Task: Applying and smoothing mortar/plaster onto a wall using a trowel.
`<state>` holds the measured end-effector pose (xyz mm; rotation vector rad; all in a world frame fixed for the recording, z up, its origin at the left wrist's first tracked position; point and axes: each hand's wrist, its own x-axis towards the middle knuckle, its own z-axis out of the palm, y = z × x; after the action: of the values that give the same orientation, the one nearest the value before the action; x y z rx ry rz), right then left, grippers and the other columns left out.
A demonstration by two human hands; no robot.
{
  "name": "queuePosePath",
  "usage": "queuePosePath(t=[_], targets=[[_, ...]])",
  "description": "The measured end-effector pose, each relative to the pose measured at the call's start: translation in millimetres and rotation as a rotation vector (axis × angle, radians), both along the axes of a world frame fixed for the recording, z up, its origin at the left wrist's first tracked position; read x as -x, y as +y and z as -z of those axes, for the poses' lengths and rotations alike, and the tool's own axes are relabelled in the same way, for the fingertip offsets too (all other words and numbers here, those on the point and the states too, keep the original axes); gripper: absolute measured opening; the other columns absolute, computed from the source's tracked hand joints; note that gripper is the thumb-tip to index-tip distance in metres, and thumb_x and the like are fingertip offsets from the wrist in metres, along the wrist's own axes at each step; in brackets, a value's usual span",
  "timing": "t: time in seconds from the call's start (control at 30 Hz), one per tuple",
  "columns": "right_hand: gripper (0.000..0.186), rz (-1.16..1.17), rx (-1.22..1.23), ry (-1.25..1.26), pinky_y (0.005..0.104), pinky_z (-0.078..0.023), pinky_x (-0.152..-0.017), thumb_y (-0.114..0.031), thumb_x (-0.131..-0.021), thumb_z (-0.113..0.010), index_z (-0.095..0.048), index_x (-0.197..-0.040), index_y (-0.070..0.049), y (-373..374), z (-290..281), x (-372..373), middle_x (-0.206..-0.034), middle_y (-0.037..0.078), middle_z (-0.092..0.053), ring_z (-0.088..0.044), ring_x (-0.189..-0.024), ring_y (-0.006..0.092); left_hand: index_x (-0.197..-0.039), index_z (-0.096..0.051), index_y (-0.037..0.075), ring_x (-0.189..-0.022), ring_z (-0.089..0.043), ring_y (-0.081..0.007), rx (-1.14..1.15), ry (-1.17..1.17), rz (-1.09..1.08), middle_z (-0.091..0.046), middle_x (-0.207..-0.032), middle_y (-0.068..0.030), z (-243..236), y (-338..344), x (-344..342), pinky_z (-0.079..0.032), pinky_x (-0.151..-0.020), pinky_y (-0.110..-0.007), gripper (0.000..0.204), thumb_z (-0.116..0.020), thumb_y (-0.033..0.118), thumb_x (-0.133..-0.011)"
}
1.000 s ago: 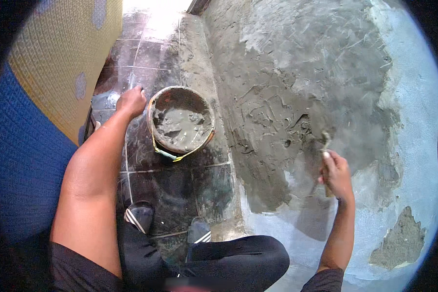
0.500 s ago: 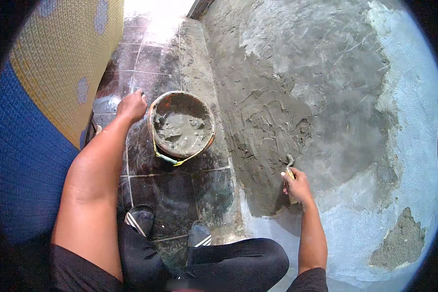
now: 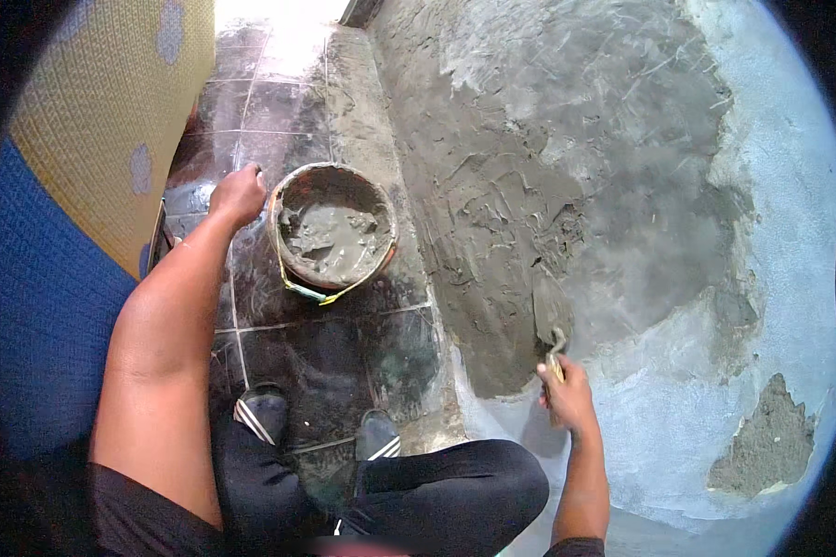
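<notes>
My right hand is closed around the handle of a trowel. The trowel's mortar-smeared blade lies against wet grey mortar spread over the wall on my right. Left of the wall, a round bucket with a yellow-green handle stands on the floor. Soft grey mortar partly fills it. My left hand is closed in a fist just left of the bucket, apart from its rim. Something small and dark shows at the fingers, but I cannot make out what it is.
Pale blue paint borders the mortar, with a bare rough patch low on the right. A yellow and blue woven panel rises at the left. My sandalled feet rest on dark floor tiles.
My right hand has moved slightly down the picture with the trowel, and more of its blade shows. The left fist stays beside the bucket. The whole view has shifted a little.
</notes>
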<state>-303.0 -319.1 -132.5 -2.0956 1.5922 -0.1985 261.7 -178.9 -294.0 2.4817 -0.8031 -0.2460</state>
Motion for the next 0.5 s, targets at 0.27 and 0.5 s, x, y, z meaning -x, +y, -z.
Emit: queuePosePath(t=[0.27,0.5], targets=[[0.045,0.137,-0.174,0.017,0.0322,-0.049,-0.052,-0.020,-0.088,-0.071,-0.060,-0.123,0.008,66.0,-14.3,75.8,-0.071,0.007,-0.061,-0.059,-0.056,0.0137,-0.125,-0.060,0.010,-0.110,-0.062,-0.0412,-0.021,-0.012,-0.041,-0.066,-0.116,-0.0239,5.1,9.0,-6.6,-0.048,-0.091,-0.052,0.037,-0.045,0.032,-0.099],[0.060,-0.206,-0.098,0.098,0.0363,-0.053,-0.070,-0.017,-0.082,-0.070,-0.053,-0.137,0.002,8.5,38.0,22.9,-0.101,0.019,-0.069,-0.067,-0.073,0.0223,-0.125,-0.061,0.010,-0.109,-0.062,-0.0414,-0.004,-0.031,-0.047,-0.066,-0.116,-0.0237,8.7,16.5,-9.0,-0.049,-0.092,-0.052,0.036,-0.046,0.029,-0.098]])
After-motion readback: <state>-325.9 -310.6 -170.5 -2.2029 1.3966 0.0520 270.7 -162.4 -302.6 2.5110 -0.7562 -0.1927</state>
